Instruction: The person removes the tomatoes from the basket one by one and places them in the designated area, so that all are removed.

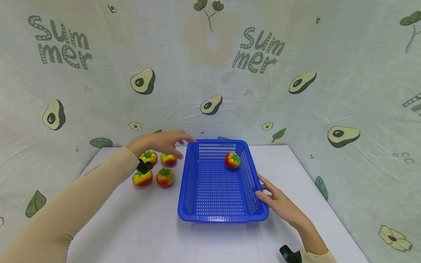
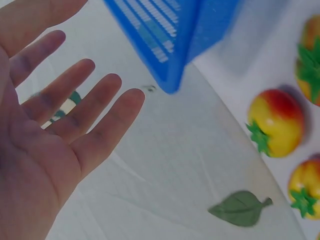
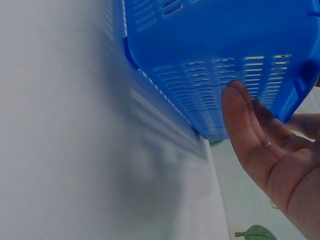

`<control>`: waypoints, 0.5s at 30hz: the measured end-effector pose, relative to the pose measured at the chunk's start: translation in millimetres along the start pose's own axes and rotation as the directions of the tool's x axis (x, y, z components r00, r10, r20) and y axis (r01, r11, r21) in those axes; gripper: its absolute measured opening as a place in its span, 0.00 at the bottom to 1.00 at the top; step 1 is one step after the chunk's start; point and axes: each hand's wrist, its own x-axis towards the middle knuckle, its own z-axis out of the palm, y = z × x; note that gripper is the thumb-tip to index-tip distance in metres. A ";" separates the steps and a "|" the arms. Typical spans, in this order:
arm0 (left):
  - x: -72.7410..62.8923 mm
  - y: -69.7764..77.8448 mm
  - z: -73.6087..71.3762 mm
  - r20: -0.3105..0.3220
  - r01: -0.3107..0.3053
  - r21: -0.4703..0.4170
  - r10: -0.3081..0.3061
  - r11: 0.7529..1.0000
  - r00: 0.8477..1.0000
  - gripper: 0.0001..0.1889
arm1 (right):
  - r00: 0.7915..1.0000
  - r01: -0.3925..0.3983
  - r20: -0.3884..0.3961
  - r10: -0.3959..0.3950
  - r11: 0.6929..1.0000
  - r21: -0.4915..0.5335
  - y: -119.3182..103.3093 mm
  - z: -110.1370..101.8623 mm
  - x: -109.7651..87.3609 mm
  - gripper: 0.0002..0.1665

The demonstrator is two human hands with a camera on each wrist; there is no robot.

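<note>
A blue plastic basket (image 1: 219, 218) with slotted walls stands on the white table. Inside it, near the back right, lies one red-and-yellow fruit (image 1: 232, 160) with a green leafy cap. My left hand (image 1: 164, 141) hovers by the basket's back left corner, palm empty and fingers spread in the left wrist view. Several similar fruits (image 1: 165, 177) sit on the table below and beside that hand. My right hand (image 1: 279, 202) holds the basket's right rim, the thumb on top and other fingers against the outside of the slotted wall (image 3: 210, 95) in the right wrist view.
A pale cloth (image 1: 177, 84) printed with avocados, leaves and lettering hangs behind and beside the table (image 1: 148, 226). Dark straps (image 1: 144, 166) are worn on both wrists. The table's right edge runs beyond my right hand.
</note>
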 end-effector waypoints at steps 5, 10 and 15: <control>29.3 23.3 -2.1 0.024 -0.057 0.015 0.057 0.998 0.998 0.37 | 1.000 -0.001 0.004 0.000 1.000 0.016 0.2 -1.3 0.6 0.44; 58.8 43.0 4.6 0.046 -0.105 0.060 0.102 0.993 0.994 0.37 | 1.000 -0.005 0.004 0.005 1.000 0.024 1.2 -1.7 0.0 0.43; 85.2 54.4 18.2 0.065 -0.139 0.064 0.134 0.988 0.989 0.37 | 1.000 -0.001 0.004 0.001 1.000 0.031 1.9 -0.8 -0.1 0.43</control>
